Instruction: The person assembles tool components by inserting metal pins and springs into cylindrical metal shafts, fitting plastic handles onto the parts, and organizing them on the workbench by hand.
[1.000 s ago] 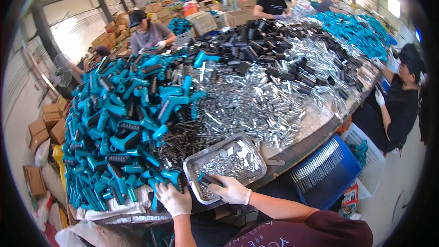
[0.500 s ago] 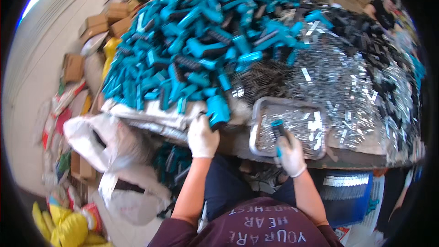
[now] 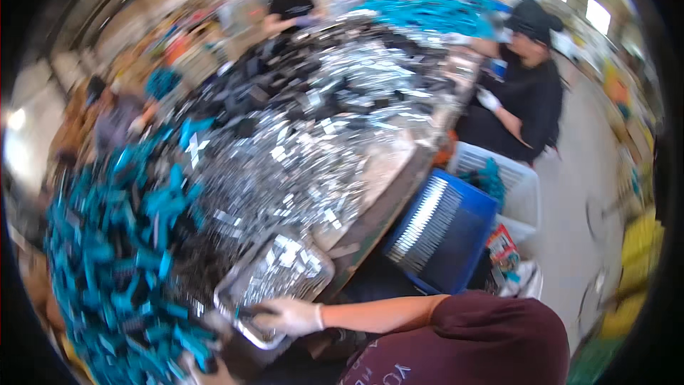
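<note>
At the lower edge my left hand [image 3: 208,372], in a white glove and partly cut off, is closed against a teal-and-black plastic housing [image 3: 209,362]; blur hides its outline. My right hand [image 3: 291,316], also gloved, wraps round a dark handheld tool [image 3: 248,311] over the near rim of a metal tray [image 3: 324,271]. Shiny flat metal pieces [image 3: 285,262] lie in that tray. Beside my left hand rises a heap of teal housings with black grips [image 3: 114,271].
Loose metal pieces [image 3: 306,164] and black parts [image 3: 242,96] cover the table. Right of the table stand a blue crate [image 3: 449,235] and a white basket [image 3: 524,196]. Co-workers are at the right [image 3: 527,85], far side [image 3: 288,3] and left [image 3: 117,117].
The view has swung to the right and up, bringing co-workers and crates into sight. My left hand has slid to the lower edge; my right hand is still at the tray.
</note>
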Available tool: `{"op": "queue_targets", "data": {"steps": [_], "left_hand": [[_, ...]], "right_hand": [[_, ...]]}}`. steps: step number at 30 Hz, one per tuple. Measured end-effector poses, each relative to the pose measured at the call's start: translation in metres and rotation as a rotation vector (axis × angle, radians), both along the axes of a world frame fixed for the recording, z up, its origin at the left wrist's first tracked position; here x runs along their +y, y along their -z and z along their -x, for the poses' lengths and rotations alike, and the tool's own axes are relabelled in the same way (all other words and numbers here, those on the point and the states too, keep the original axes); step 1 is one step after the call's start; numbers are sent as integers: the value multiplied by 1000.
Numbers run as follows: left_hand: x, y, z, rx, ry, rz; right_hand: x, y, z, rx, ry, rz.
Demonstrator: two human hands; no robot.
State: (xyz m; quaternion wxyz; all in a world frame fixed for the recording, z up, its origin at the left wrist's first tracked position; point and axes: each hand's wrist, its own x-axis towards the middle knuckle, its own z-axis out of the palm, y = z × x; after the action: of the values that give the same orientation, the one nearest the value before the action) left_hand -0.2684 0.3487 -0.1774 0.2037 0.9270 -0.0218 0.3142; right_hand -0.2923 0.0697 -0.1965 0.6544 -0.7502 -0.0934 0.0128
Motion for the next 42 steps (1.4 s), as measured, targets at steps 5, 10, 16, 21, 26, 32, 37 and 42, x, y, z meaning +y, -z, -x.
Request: {"op": "queue_targets", "data": {"steps": [5,10,16,21,26,32,37,42], "left_hand": [[-41,-50,-6,108,-24,55],[-80,-99,-89,-75,164,136],[-90,-146,-146,-103,55,-3],[-110,-151,-75,210,624,441],[-88,-162,-37,646,643,509],[-89,-172,-30,664,729,292],[-85,-188,-34,872,705,80],[-92,-179,-31,739,651,64]], "right_hand": [[-8,7,-2,-27,56,-13],[-15,-3,2,127,35,-115],[-5,-14,5,128,26,-154],[-29,-45,19,277,-9,-361],[-58,-45,27,91,-10,-79],[-55,-49,39,-48,-37,198],[-57,-55,50,-19,-40,278],[-52,-53,55,-46,-27,268]]}}
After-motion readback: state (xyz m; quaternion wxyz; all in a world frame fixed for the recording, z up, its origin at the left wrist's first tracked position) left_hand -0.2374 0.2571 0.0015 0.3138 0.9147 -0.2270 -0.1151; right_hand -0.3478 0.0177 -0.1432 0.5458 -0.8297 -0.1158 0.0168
